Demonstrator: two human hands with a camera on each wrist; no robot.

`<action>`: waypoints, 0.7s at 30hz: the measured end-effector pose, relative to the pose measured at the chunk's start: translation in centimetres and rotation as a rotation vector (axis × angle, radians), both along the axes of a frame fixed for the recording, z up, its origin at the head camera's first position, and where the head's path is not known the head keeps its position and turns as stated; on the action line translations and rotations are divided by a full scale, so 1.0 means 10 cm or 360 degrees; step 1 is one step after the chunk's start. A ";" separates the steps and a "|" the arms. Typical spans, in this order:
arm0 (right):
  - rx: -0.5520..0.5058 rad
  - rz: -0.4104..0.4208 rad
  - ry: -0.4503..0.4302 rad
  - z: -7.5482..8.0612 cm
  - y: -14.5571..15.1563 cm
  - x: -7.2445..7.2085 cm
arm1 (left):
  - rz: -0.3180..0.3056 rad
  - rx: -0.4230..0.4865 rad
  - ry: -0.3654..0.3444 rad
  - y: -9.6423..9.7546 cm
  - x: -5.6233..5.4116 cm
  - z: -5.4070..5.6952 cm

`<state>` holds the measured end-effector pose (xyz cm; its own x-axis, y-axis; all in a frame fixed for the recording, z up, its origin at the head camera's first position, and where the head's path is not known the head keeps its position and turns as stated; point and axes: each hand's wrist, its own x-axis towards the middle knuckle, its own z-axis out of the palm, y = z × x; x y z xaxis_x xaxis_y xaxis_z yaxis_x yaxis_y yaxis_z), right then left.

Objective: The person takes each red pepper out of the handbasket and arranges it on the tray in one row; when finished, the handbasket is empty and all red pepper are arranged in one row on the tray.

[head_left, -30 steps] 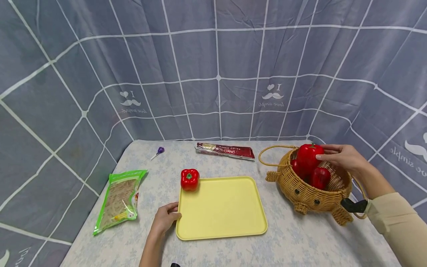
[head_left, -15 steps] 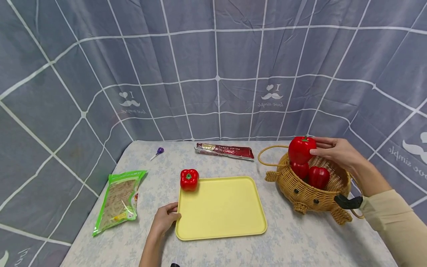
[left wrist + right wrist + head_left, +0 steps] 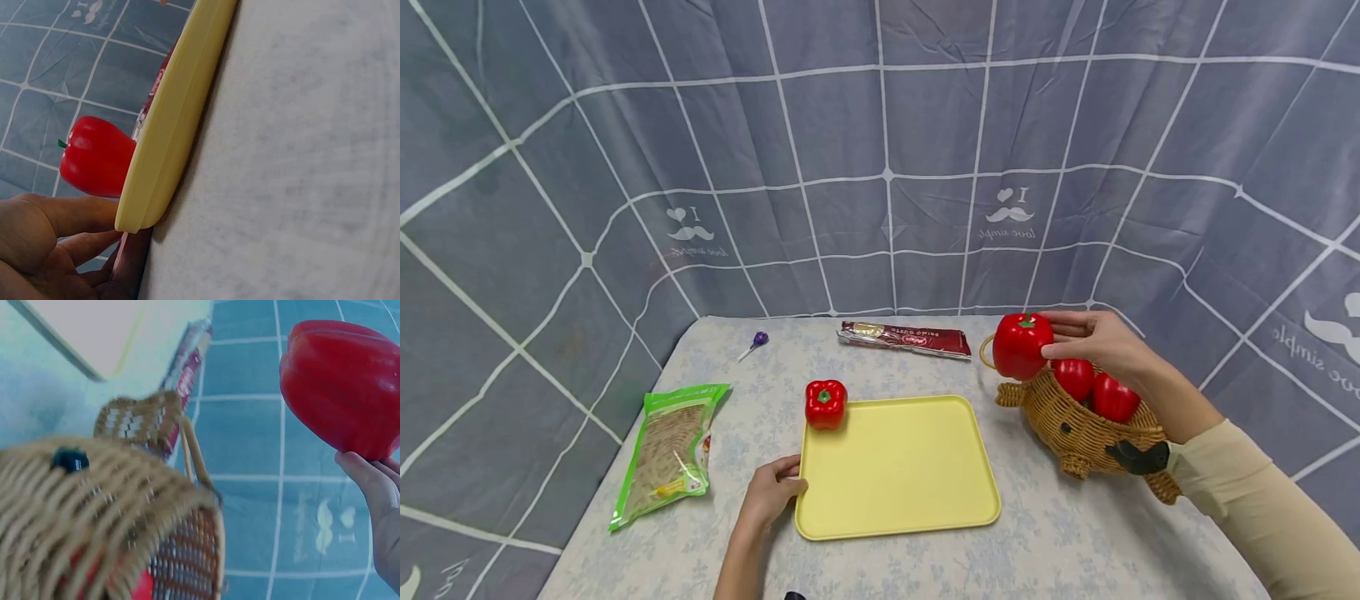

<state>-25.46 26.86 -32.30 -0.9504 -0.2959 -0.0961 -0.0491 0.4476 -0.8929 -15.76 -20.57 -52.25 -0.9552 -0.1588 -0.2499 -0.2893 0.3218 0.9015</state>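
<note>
In the head view my right hand (image 3: 1101, 343) holds a glossy red bell pepper (image 3: 1021, 346) with a green stem, raised over the left rim of a wicker basket (image 3: 1048, 421). The same pepper (image 3: 344, 387) fills the upper right of the right wrist view, fingers against its side. Two more red, pepper-like pieces (image 3: 1115, 398) lie inside the basket. My left hand (image 3: 769, 493) grips the left edge of a yellow tray (image 3: 898, 471), thumb on the rim and other fingers beneath. Another red bell pepper (image 3: 826, 405) sits at the tray's far left corner.
A red foil packet (image 3: 906, 339) lies behind the tray. Toward the back left is a purple lollipop (image 3: 760, 338). A green-edged food bag (image 3: 670, 450) lies on the left. The basket's handle loops stick out, and a grey checked curtain (image 3: 850, 208) surrounds the table.
My right hand has lifted the pepper from the basket and carried it left, past the basket's rim. My left hand and the tray have stayed in place.
</note>
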 end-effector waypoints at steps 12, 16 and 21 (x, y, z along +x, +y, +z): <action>-0.0239 0.0158 -0.0075 -0.23 -0.41 -0.09 | 0.0008 0.0008 -0.0021 0.01 0.03 0.00; -0.0274 0.0174 -0.0082 -0.25 -0.54 -0.12 | 0.0010 0.0001 -0.0024 0.00 0.01 -0.01; -0.0310 0.0201 -0.0110 -0.31 -0.69 -0.16 | 0.0000 0.0003 -0.0017 0.00 0.01 0.00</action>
<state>-27.09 19.96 -35.42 -0.8978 -0.4312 -0.0890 -0.0296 0.2609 -0.9649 -15.70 -20.56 -52.24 -0.9525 -0.1583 -0.2601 -0.2987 0.3198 0.8991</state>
